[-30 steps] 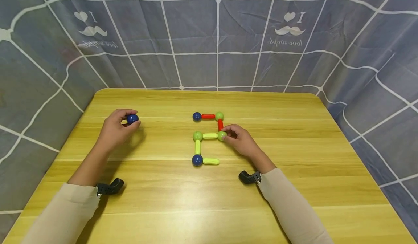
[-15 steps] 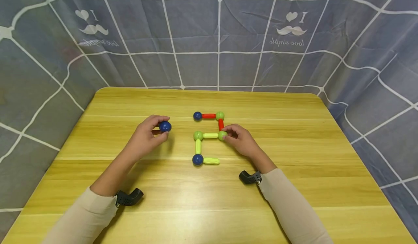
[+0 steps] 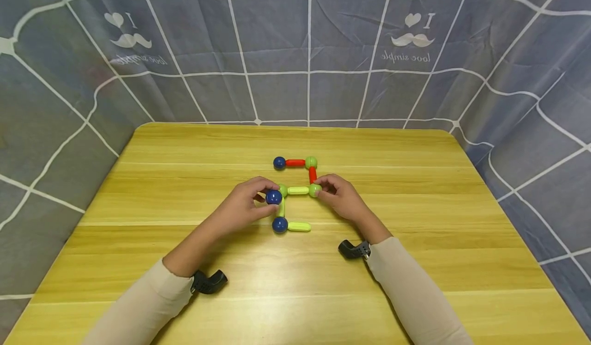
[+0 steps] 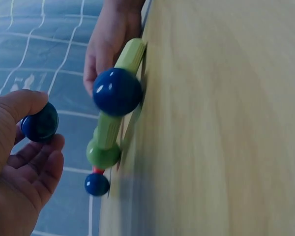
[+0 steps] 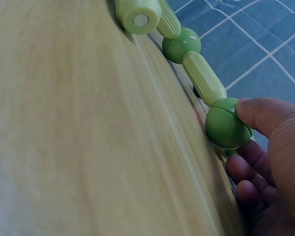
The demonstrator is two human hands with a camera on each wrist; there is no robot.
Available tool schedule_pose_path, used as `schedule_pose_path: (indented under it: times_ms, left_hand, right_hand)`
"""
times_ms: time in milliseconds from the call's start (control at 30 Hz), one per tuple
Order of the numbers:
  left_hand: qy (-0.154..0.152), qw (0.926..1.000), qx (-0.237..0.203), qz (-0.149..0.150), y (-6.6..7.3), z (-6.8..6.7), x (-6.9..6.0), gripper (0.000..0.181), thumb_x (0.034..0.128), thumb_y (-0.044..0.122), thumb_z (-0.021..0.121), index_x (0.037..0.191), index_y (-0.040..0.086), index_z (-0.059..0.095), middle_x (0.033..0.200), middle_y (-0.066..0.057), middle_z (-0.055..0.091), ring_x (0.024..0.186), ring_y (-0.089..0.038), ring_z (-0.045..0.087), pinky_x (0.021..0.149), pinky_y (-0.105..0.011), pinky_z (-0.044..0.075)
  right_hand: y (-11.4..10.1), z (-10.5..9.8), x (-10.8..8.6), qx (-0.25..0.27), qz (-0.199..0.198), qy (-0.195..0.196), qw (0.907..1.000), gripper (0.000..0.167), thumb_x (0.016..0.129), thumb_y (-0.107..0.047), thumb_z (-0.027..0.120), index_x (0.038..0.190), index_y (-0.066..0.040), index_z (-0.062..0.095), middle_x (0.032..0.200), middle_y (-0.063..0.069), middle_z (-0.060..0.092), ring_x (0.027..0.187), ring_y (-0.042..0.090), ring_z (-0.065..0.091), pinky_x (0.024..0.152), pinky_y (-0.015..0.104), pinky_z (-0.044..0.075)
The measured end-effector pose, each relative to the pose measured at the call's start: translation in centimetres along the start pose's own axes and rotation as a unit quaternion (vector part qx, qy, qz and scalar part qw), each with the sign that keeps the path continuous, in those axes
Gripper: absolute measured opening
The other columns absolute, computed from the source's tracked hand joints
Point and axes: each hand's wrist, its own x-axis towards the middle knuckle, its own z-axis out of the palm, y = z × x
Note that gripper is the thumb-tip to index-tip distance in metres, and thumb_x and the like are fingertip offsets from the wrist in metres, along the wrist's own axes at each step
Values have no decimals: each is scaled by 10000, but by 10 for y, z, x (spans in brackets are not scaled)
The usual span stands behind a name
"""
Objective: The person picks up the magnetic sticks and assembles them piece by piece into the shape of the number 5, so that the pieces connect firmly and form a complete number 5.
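Observation:
My left hand (image 3: pixel 241 205) pinches a loose blue ball (image 3: pixel 273 197) between thumb and fingers. In the left wrist view that ball (image 4: pixel 41 123) is apart from the chain of balls and rods. From the head it partly covers the left green ball (image 3: pixel 283 190) and a yellow-green rod (image 3: pixel 281 210). My right hand (image 3: pixel 340 197) holds the right green ball (image 5: pixel 228 123) of the chain with thumb and fingers. Between the two green balls lies a ribbed yellow-green rod (image 3: pixel 298 190). A front blue ball (image 3: pixel 279 225) joins another yellow-green rod (image 3: pixel 299 227), whose right end is free.
Behind the hands, a red rod (image 3: pixel 313 174) leads up to a far green ball (image 3: pixel 311 162). Another red rod (image 3: pixel 295 163) links it to a far blue ball (image 3: pixel 279 163). The wooden table (image 3: pixel 392 304) meets a grey checked curtain (image 3: pixel 277 42) at its back edge.
From the left side of the table, my left hand has carried the loose blue ball rightward to the chain's left side. The right hand keeps its hold on the green ball.

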Motion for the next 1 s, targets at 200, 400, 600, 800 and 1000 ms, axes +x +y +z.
schedule_pose_path:
  times_ms: [200,400,600,800,1000]
  left_hand:
    - [-815,9949,549,240,8,15,8,340,882,199,775,1171,79,643,1090,6,625,942,-170,588,822,-337,524]
    - [-1373,9834,1062,536,18,33,17,342,892,267,758,1166,103,634,1080,28,625,962,-137,569,898,-339,477]
    - [-1771,9732,1224,812,20,49,25,359,910,291,737,1186,98,613,1092,39,618,992,-102,569,909,-307,472]
    - [-2002,9673,1216,970,22,56,33,343,917,293,735,1175,107,608,1070,53,607,956,-92,561,892,-276,463]
    - [-2080,9664,1136,997,22,61,38,349,919,294,732,1181,96,613,1063,50,615,958,-84,562,896,-268,461]
  right_hand:
    - [-2,-1,1,-23,11,7,10000,208,946,-139,690,1150,-103,680,996,56,605,902,224,536,807,381,454]
    - [-1,-2,1,-48,33,18,10000,210,943,-161,700,1148,-116,687,1004,48,615,909,209,544,814,371,453]
    - [0,-2,1,-19,34,-1,10000,212,947,-174,696,1152,-122,686,1004,39,620,911,204,551,817,367,456]
    - [1,-2,1,-132,18,-16,9999,210,954,-199,689,1155,-136,682,1010,14,614,909,192,547,815,348,458]
    - [0,-3,2,-87,-4,-12,10000,202,952,-207,693,1142,-137,686,1007,22,615,903,196,546,809,359,459]
